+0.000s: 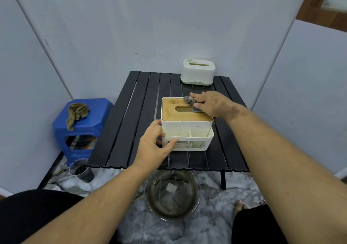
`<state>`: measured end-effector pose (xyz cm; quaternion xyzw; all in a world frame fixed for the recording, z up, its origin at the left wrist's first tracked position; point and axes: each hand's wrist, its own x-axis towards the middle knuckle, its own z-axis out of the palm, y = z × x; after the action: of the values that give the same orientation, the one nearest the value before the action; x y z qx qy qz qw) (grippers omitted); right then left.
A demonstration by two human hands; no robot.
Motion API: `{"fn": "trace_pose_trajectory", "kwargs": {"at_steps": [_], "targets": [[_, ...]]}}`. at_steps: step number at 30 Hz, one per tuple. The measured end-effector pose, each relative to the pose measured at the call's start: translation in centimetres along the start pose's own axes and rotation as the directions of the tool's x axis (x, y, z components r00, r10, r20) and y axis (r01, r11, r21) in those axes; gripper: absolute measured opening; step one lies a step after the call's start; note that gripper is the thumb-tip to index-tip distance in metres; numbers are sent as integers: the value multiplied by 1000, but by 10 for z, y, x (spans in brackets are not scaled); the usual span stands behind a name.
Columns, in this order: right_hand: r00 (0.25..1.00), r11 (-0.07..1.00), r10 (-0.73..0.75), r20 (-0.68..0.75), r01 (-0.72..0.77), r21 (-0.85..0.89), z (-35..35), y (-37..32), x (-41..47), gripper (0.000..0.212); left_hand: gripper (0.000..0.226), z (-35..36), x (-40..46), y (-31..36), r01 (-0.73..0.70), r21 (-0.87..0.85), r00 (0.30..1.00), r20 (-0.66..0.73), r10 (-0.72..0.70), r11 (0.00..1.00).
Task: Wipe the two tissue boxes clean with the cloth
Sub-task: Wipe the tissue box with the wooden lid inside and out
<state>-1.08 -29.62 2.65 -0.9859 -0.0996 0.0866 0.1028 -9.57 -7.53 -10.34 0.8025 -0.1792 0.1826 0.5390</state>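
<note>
A white tissue box with a wooden lid [185, 129] stands in the middle of the black slatted table [131, 123]. My left hand [155, 146] grips its front left corner, thumb on the front face. My right hand [210, 104] presses a small grey cloth [190, 102] onto the lid's far right part, next to the oval slot. The cloth is mostly hidden under the fingers. A second tissue box [198, 71], white with a green base, sits at the table's far edge by the wall.
A blue plastic stool [93, 117] with a crumpled brownish rag [77, 114] stands left of the table. On the floor are a glass bowl of murky water [171, 195] under the table's front edge and a clear cup [81, 170]. My knees frame the bottom.
</note>
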Motion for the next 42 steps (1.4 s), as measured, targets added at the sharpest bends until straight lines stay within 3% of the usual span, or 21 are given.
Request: {"fn": "trace_pose_trajectory", "kwargs": {"at_steps": [5,12,16,17,19,21,26,32,35,39,42], "targets": [[998,993,59,-18,-56,101,-5,33,-32,49,31,1,-1,0,18,5,1000,15,-18,1000],[999,987,-11,-39,17,160,8,19,-68,48,27,3,-1,5,37,19,999,11,-37,999],[997,976,26,-69,-10,219,29,18,-75,50,24,3,-3,8,86,-14,996,1,-86,996],[996,976,22,-87,-2,219,32,17,-74,49,28,3,-4,10,99,-31,995,11,-99,995],[993,976,-21,-119,46,212,38,3,-71,49,57,3,-4,13,121,-41,992,22,-121,992],[986,974,-82,-146,111,199,45,-19,-66,48,67,1,-3,14,136,-35,991,18,-135,990],[973,956,-190,-134,214,200,53,-29,-56,47,29,0,-4,14,133,-37,991,23,-132,990],[986,934,-36,-163,91,346,32,27,-76,46,31,-2,-4,17,139,-7,990,33,-139,990],[987,954,5,-162,44,296,36,7,-76,48,40,-1,-4,17,157,-55,988,17,-156,986],[970,971,-182,-159,203,129,48,-42,-53,46,41,0,-5,19,178,-64,984,-6,-179,982],[967,967,-225,-124,237,92,53,-62,-39,45,50,-2,-3,25,163,-33,986,-25,-164,986]]}}
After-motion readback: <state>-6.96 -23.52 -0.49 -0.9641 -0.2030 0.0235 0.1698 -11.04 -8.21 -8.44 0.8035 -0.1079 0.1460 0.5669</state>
